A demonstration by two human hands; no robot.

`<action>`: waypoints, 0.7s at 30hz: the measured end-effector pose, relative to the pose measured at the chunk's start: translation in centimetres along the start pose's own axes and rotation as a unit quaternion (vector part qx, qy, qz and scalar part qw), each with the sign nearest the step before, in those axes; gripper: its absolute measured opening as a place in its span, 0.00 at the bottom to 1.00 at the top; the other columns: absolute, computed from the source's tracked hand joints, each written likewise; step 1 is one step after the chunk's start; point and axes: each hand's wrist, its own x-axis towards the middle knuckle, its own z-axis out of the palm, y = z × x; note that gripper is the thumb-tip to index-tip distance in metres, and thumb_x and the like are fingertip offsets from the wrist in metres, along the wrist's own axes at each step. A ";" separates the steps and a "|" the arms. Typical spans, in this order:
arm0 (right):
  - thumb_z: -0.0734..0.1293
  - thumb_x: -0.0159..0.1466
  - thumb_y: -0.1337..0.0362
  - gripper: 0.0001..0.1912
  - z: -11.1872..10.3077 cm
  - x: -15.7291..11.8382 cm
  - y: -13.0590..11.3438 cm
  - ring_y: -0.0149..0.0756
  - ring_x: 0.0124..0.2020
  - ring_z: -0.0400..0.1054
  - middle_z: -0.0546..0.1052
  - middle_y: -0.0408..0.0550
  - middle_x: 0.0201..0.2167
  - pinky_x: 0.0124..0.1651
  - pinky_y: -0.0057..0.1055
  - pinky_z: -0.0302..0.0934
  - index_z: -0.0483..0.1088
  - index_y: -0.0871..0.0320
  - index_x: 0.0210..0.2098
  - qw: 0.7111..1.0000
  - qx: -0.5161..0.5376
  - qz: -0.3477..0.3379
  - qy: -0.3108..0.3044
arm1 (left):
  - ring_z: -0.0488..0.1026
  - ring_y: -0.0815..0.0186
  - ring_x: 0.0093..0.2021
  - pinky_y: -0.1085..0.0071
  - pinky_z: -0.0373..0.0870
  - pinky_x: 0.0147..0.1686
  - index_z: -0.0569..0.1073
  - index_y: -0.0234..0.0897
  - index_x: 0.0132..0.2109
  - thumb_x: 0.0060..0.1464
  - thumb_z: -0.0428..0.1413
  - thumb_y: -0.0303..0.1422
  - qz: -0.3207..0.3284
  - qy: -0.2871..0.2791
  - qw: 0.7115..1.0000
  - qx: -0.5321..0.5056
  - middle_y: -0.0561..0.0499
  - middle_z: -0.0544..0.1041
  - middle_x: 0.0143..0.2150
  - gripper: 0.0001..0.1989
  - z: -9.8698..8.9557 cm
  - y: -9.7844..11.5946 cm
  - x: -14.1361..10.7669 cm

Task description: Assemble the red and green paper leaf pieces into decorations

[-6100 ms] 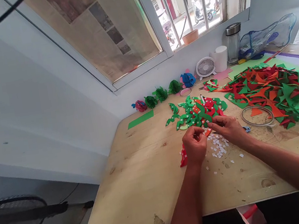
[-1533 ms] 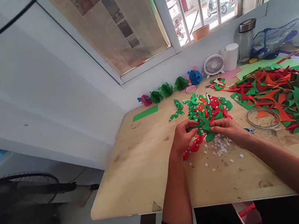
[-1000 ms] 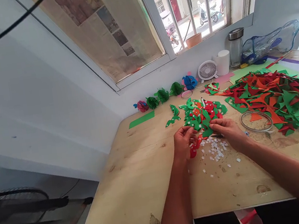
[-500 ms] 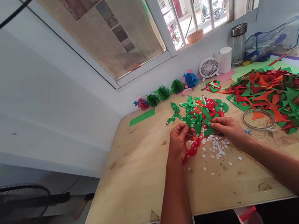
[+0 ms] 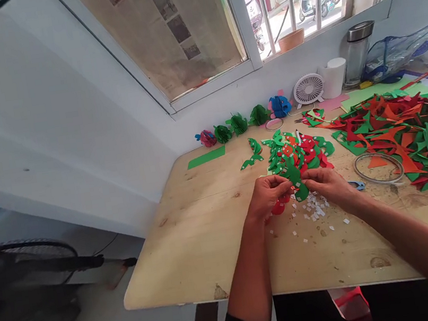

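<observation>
Between my two hands I hold a green paper cutout (image 5: pixel 294 174) with small white squares stuck on it. My left hand (image 5: pixel 270 194) pinches its left edge, and the fingers of my right hand (image 5: pixel 326 182) are closed on its right side. Just behind lies a heap of green, red and orange paper cutouts (image 5: pixel 308 147), many dotted with white squares. Red cutouts (image 5: pixel 279 207) show partly beneath my left hand. Loose white squares (image 5: pixel 316 207) are scattered on the wooden table (image 5: pixel 195 249) below my hands.
To the right is a large pile of paper scraps (image 5: pixel 407 137), with a roll of tape (image 5: pixel 378 168) and blue-handled scissors (image 5: pixel 357 185) nearby. Folded paper fish and balls (image 5: pixel 238 123), a small white fan (image 5: pixel 308 89) and a glass bottle (image 5: pixel 359 55) line the wall.
My hands have come closer together and turned the green cutout more upright, lifting it in front of the heap. The camera view has shifted slightly.
</observation>
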 end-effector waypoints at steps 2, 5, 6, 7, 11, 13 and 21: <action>0.63 0.53 0.59 0.11 0.0 0.0 0.0 0.25 0.19 0.51 0.64 0.39 0.17 0.20 0.24 0.44 0.69 0.61 0.22 1.000 -0.015 -0.008 -0.005 | 0.68 0.72 0.19 0.76 0.63 0.21 0.72 0.30 0.26 0.39 0.64 0.38 0.003 0.009 1.000 0.008 0.51 0.75 0.21 0.14 0.1 0.1 -0.1; 0.63 0.53 0.59 0.11 0.0 0.0 0.2 0.25 0.19 0.51 0.64 0.39 0.17 0.20 0.24 0.44 0.69 0.61 0.23 0.999 -0.024 -0.021 -0.008 | 0.68 0.73 0.19 0.77 0.62 0.20 0.72 0.30 0.26 0.38 0.65 0.37 0.008 0.027 1.000 0.010 0.51 0.75 0.21 0.14 0.1 0.1 -0.1; 0.63 0.53 0.59 0.11 -0.1 0.1 0.3 0.25 0.19 0.52 0.65 0.39 0.17 0.20 0.24 0.45 0.70 0.61 0.23 0.999 -0.024 -0.025 -0.009 | 0.68 0.73 0.19 0.77 0.62 0.20 0.72 0.31 0.26 0.38 0.65 0.37 0.010 0.032 0.999 0.009 0.51 0.75 0.21 0.14 0.2 0.1 -0.1; 0.62 0.54 0.60 0.11 -0.1 0.1 0.3 0.25 0.19 0.53 0.66 0.40 0.18 0.21 0.24 0.45 0.70 0.61 0.23 0.999 -0.025 -0.029 -0.010 | 0.68 0.73 0.19 0.77 0.62 0.20 0.72 0.31 0.26 0.37 0.65 0.37 0.012 0.034 0.999 0.008 0.51 0.75 0.21 0.14 0.2 0.1 0.0; 0.62 0.54 0.61 0.10 -0.1 0.0 0.2 0.26 0.20 0.55 0.67 0.41 0.19 0.21 0.24 0.47 0.71 0.61 0.25 0.999 -0.032 -0.039 -0.016 | 0.67 0.73 0.18 0.77 0.61 0.20 0.72 0.31 0.25 0.36 0.65 0.37 0.024 0.040 0.999 0.003 0.52 0.74 0.20 0.14 0.3 0.0 0.1; 0.62 0.55 0.61 0.10 -0.1 0.0 0.0 0.26 0.20 0.54 0.67 0.41 0.19 0.21 0.24 0.47 0.70 0.61 0.24 0.998 -0.035 -0.041 -0.017 | 0.67 0.73 0.18 0.77 0.62 0.20 0.71 0.31 0.25 0.36 0.65 0.36 0.028 0.046 0.999 0.003 0.52 0.74 0.19 0.13 0.4 0.0 0.2; 0.62 0.56 0.60 0.11 -0.3 -0.2 -0.1 0.27 0.21 0.55 0.66 0.41 0.19 0.23 0.24 0.49 0.70 0.61 0.24 0.997 -0.040 -0.060 -0.016 | 0.68 0.72 0.20 0.76 0.63 0.21 0.70 0.32 0.25 0.37 0.64 0.37 0.026 0.056 0.998 0.009 0.52 0.74 0.21 0.14 0.4 -0.7 0.6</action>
